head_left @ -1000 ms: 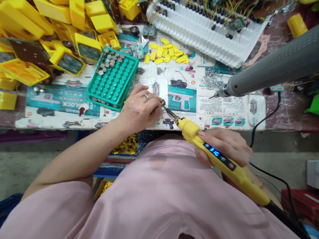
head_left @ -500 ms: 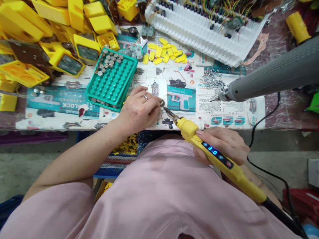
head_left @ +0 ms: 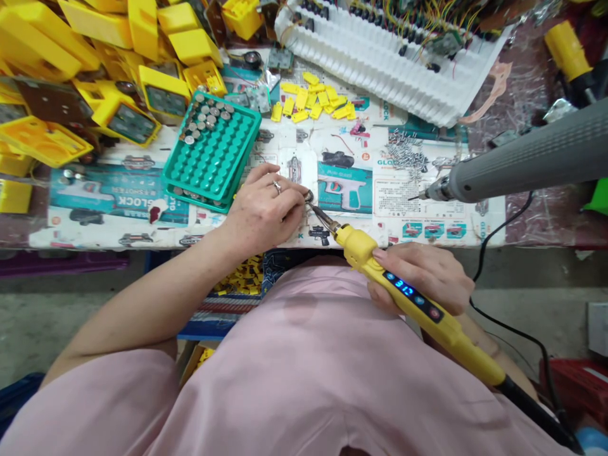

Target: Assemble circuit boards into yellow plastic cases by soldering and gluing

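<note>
My right hand (head_left: pixel 425 275) is wrapped around a yellow soldering iron (head_left: pixel 380 272) with a lit blue display, its thumb on the upper side. The metal tip points up and left and meets a small round metallic part (head_left: pixel 308 196). That part sits at the fingertips of my left hand (head_left: pixel 268 206), whose fingers are curled and pinched; most of what they hold is hidden. Just left of this hand lies a green tray (head_left: pixel 209 152) with rows of round pockets, some filled with silvery button-like discs (head_left: pixel 209 117) at its far corner.
Small yellow plastic pieces (head_left: pixel 316 98) lie beyond my hands. A pile of screws (head_left: pixel 408 152) is near a grey electric screwdriver (head_left: pixel 522 158) hanging at right. White ridged foam (head_left: pixel 394 57) holds wired parts at the back. Yellow housings (head_left: pixel 114 50) are heaped at left.
The grey screwdriver has shifted slightly right and down. The iron's display shows different digits. Both hands and the iron's tip stay almost in place.
</note>
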